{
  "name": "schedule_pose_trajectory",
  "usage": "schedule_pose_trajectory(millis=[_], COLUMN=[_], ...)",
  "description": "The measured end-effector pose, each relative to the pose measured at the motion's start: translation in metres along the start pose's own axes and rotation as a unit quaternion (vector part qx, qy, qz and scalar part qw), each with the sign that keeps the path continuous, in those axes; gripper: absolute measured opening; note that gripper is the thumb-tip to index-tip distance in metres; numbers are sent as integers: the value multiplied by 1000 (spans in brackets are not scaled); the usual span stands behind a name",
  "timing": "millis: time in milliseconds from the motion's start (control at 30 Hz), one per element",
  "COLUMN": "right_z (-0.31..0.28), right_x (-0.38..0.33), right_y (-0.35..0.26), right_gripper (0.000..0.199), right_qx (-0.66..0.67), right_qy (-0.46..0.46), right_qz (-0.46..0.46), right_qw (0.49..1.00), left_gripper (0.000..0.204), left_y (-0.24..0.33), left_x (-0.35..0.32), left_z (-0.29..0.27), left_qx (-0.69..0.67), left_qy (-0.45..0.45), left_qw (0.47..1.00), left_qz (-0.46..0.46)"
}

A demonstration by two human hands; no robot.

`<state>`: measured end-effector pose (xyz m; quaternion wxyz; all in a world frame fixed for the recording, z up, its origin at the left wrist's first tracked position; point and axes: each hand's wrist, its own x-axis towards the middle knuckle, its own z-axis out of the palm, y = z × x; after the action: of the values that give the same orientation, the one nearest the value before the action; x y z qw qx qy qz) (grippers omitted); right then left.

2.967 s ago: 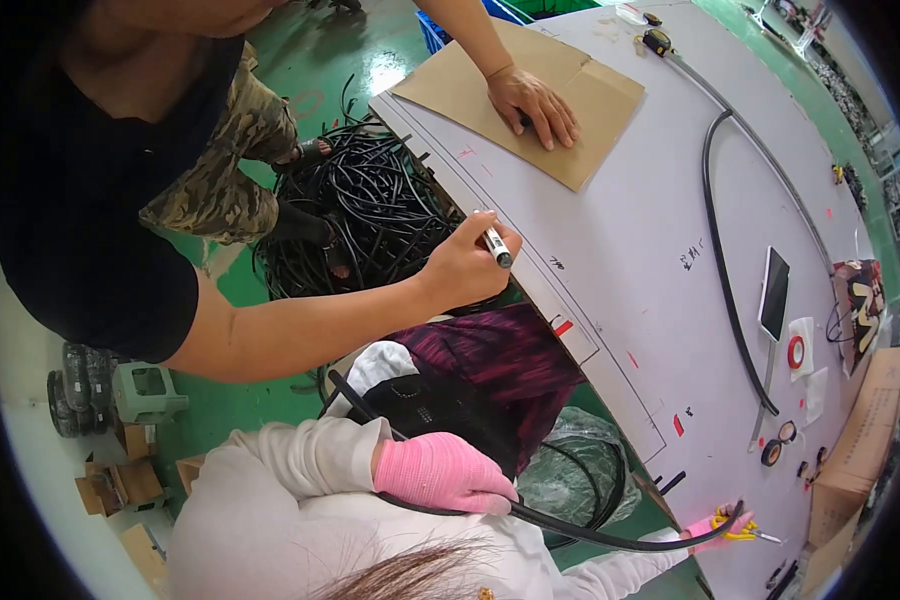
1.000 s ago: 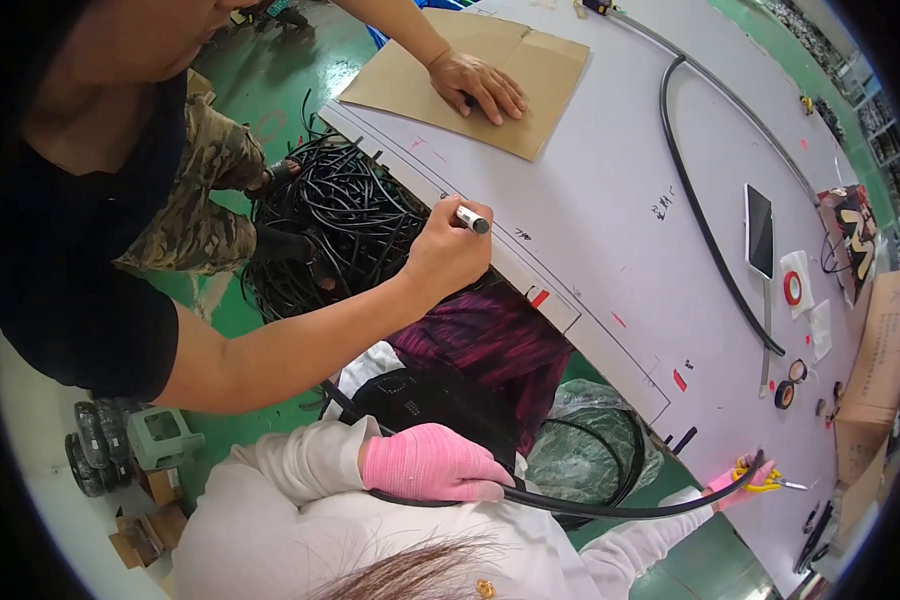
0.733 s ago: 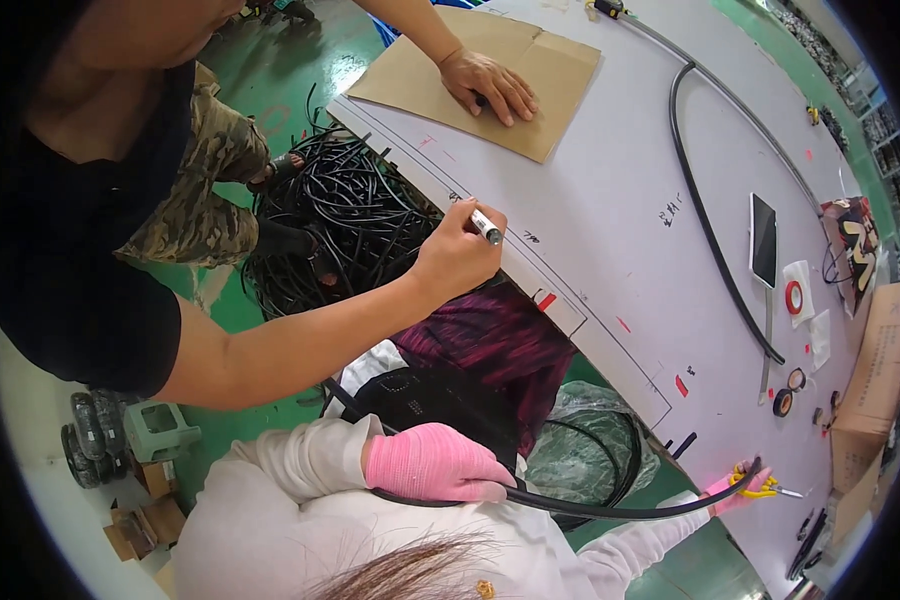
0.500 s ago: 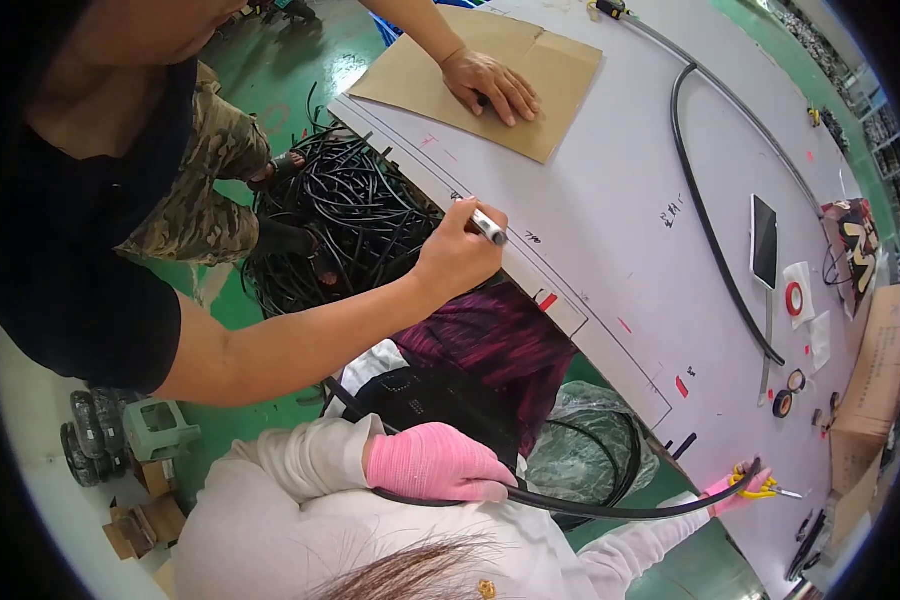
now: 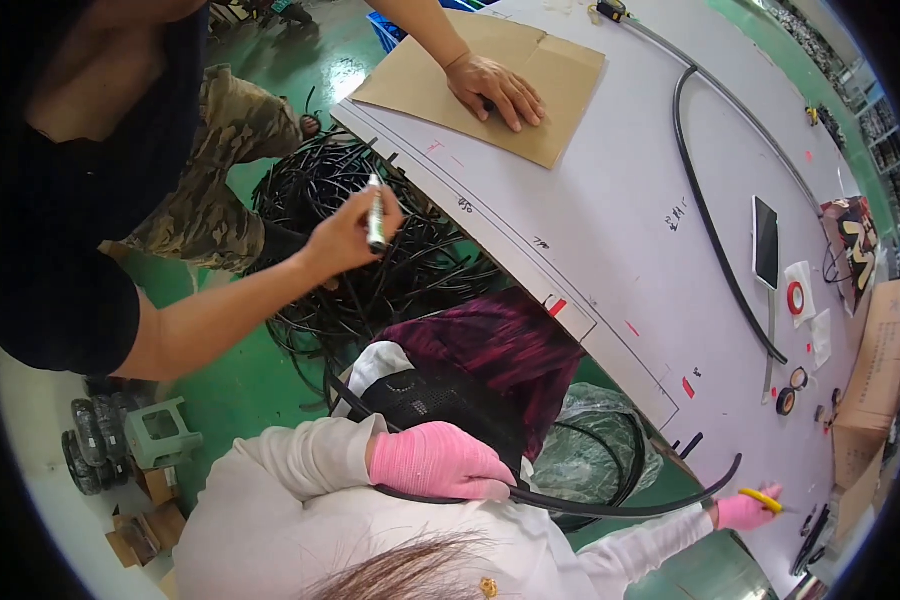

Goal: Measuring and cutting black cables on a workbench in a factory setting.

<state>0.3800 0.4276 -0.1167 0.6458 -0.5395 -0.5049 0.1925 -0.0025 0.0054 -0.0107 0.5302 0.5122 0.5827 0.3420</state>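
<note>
My left hand (image 5: 442,462), in a pink glove, is closed round a long black tube (image 5: 630,511). One stretch runs back past my sleeve, and the other curves right to a free end over the table's near edge. Farther right, my right hand (image 5: 746,512), also gloved in pink, grips a yellow-handled hand tool (image 5: 763,500). Its metal tip points right, and the blurred view leaves its exact kind unclear. That hand is apart from the tube's end.
Across the corner, a co-worker's hand holds a marker (image 5: 376,222); the other rests on cardboard (image 5: 510,75). The marked white table (image 5: 610,220) carries another black tube (image 5: 705,190), a phone (image 5: 765,240) and tape rolls (image 5: 785,402). Tangled black tubing (image 5: 320,200) lies on the floor.
My right hand with the yellow-handled tool has moved slightly down, away from the tube's end. The tube's end has shifted left. The co-worker's marker hand has drawn back left from the table edge.
</note>
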Motion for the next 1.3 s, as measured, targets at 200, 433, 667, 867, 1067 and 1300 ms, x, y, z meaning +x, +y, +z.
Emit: schedule_pose_trajectory(millis=[200, 433, 667, 867, 1067, 1300], right_z=[37, 58, 57, 60, 57, 57], right_x=[-126, -273, -300, -316, -326, -327], right_y=[-129, -174, -173, -164, -170, -179], right_gripper=[27, 25, 19, 22, 24, 22], right_qx=[241, 155, 184, 256, 253, 223], right_qy=[-305, -649, -557, -512, -487, -492], right_qz=[349, 642, 675, 700, 701, 684], right_qw=[853, 377, 448, 428, 455, 490], left_gripper=[28, 21, 22, 24, 31, 31], left_y=[3, -4, -17, -38, -54, -57], left_x=[0, -5, -21, -27, -37, -39], left_z=[-6, -16, -23, -37, -52, -62], left_qx=[-1, 83, 123, 89, 48, 10], left_qy=[-28, -57, -80, -97, -123, -144], left_qw=[999, 995, 989, 991, 991, 989], left_qz=[14, 4, -5, 21, -19, -23])
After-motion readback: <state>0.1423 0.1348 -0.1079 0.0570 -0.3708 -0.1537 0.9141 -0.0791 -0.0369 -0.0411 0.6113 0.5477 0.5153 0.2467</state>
